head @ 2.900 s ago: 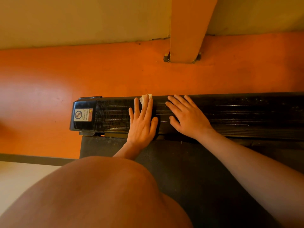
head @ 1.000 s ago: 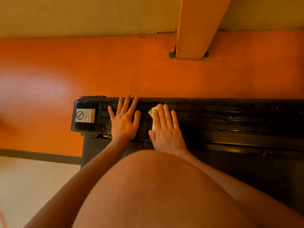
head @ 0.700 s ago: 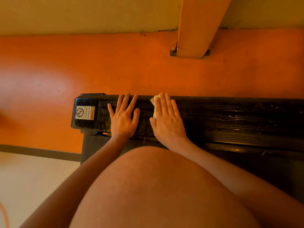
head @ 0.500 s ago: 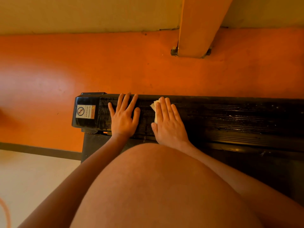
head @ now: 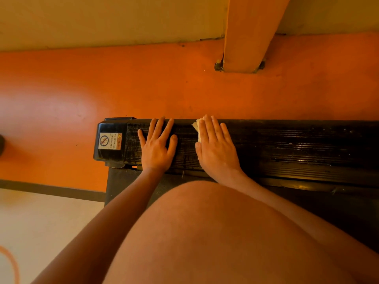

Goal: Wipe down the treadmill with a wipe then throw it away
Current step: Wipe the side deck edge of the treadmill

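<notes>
Head view: right hand (head: 215,148) presses the wipe (head: 197,128) flat-fingered on the treadmill (head: 297,148) side rail's far edge; left hand (head: 156,148) rests beside it, fingers spread wide.

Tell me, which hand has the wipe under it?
The right hand, farther from the warning sticker: the white wipe peeks out beside its fingers. The left hand presses flat on the treadmill rail with nothing under it.
</notes>
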Tool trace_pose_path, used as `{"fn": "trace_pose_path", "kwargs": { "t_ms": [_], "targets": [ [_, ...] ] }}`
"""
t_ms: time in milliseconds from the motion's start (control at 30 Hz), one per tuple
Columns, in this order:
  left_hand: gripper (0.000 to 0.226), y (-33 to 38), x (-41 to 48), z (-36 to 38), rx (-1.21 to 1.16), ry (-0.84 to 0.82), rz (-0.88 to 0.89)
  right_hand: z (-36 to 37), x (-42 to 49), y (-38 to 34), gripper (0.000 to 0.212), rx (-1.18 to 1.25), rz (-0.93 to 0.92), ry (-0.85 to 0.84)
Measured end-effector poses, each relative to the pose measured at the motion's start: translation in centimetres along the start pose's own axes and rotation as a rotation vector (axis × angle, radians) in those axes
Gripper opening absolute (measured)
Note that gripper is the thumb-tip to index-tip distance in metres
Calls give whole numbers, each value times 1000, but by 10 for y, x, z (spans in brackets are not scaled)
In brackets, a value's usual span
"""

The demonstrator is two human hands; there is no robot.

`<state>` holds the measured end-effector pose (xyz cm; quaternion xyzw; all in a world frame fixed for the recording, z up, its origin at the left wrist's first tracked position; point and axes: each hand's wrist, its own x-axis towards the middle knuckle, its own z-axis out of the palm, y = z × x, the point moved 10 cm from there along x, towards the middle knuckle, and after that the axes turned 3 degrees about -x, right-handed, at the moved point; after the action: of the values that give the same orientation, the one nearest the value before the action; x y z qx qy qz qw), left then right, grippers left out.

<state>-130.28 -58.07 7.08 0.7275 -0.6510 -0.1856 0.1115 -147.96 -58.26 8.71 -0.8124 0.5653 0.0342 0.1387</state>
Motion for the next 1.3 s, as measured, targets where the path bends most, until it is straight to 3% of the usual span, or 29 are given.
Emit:
{"fn": "trace_pose_path", "kwargs": {
  "t_ms": [200,467,600,800,1067,1300],
  "targets": [
    [56,2,0,0,-1,6,-3,13,-35,-1,66,-5,-4,-27],
    [55,-1,-1,0,-8,31,3,2,-6,-2,65,40,59,-11],
    [54,-1,-1,1,-14,39,7,19,-40,-14,67,2,-16,-57],
    [53,-3,-1,0,-18,47,15,-7,17,5,66,-58,45,-43],
    [53,-3,-2,-2,-19,70,23,22,-41,-27,74,-38,-82,-83],
    [53,-1,-1,0,-20,58,20,-1,-4,4,71,-69,58,-55]
  ]
}}
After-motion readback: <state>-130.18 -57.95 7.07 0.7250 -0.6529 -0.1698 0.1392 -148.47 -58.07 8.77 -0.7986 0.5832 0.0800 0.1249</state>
